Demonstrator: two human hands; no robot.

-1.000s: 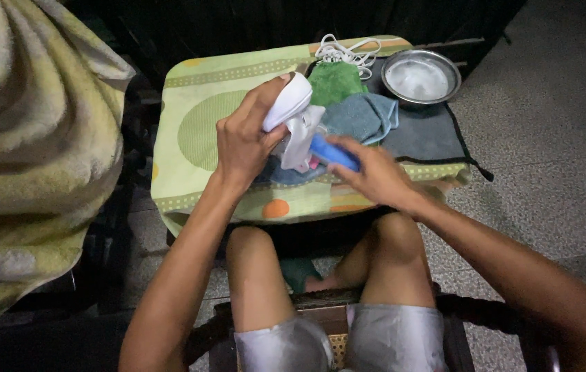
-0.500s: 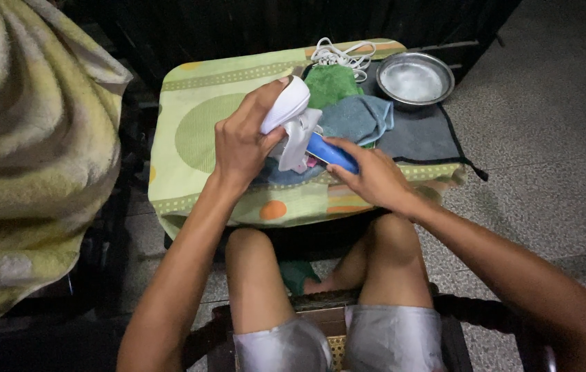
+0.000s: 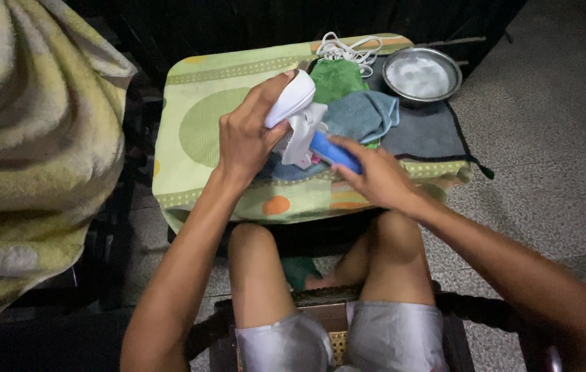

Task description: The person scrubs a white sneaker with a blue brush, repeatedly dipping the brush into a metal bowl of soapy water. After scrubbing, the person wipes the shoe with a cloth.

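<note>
White shoe [image 3: 298, 117], at upper centre above the green-clothed table [image 3: 196, 103], is now tilted higher in the closed left hand [image 3: 245, 141] while a blue brush [image 3: 334, 153] is gripped by the right hand [image 3: 376, 179].

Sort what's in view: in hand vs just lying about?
In hand:
left hand gripping white shoe
right hand holding blue brush against the shoe

Lying about:
green cloth
teal cloth
grey cloth
metal bowl
white cord
yellow towel
</note>
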